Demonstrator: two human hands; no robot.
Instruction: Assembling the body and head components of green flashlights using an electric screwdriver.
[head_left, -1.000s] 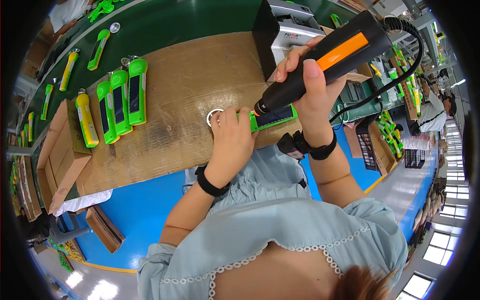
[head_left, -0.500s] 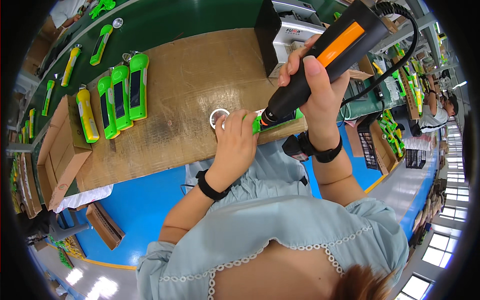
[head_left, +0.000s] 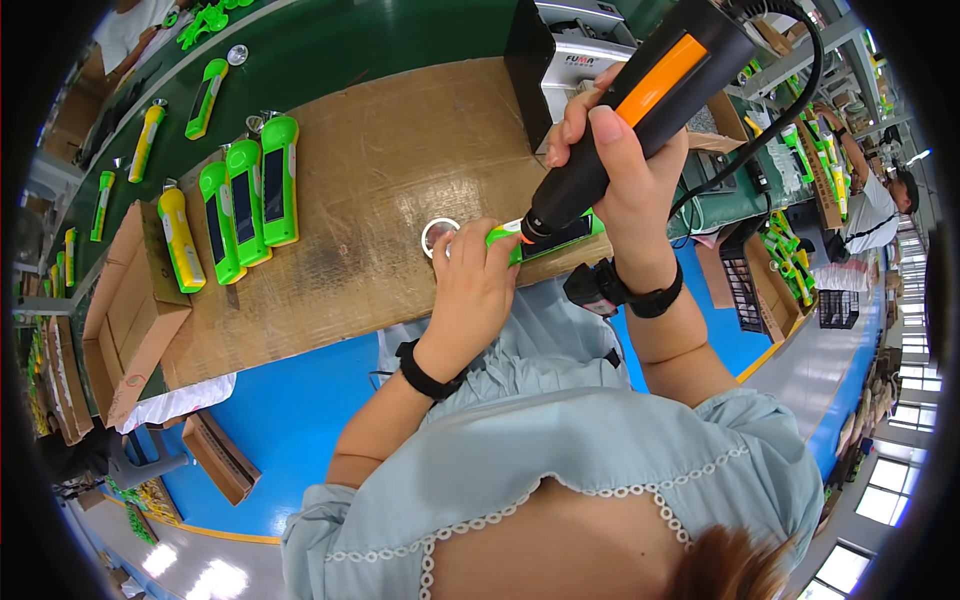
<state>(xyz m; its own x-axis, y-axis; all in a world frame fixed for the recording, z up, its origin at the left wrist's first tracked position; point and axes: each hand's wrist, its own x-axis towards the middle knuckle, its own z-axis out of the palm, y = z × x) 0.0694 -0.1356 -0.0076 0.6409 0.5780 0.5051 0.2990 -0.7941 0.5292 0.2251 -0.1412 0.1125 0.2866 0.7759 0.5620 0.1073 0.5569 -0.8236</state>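
Observation:
In my right hand [head_left: 638, 175] is a black electric screwdriver [head_left: 655, 85] with an orange stripe, tilted down to the left. Its tip meets the green body of a solar flashlight [head_left: 560, 240], which lies along the near edge of the cardboard. The fingers of my left hand [head_left: 472, 290] are closed around the flashlight's left end, partly hiding it. Just left of those fingers shows a round white-rimmed reflector [head_left: 438, 238]; whether it is joined to the flashlight is hidden. The exact contact point of the bit is too small to make out.
Several green solar flashlights [head_left: 245, 200] lie left on the cardboard sheet [head_left: 380, 150], beside a yellow one [head_left: 179, 240]. An open carton [head_left: 135, 310] stands at the left edge. A black and silver machine [head_left: 575, 65] stands at the back. The screwdriver's cable [head_left: 790, 135] loops right.
The view has shifted slightly. My right hand and the screwdriver have moved a little left, with the tip still at the flashlight. My left hand keeps its grip.

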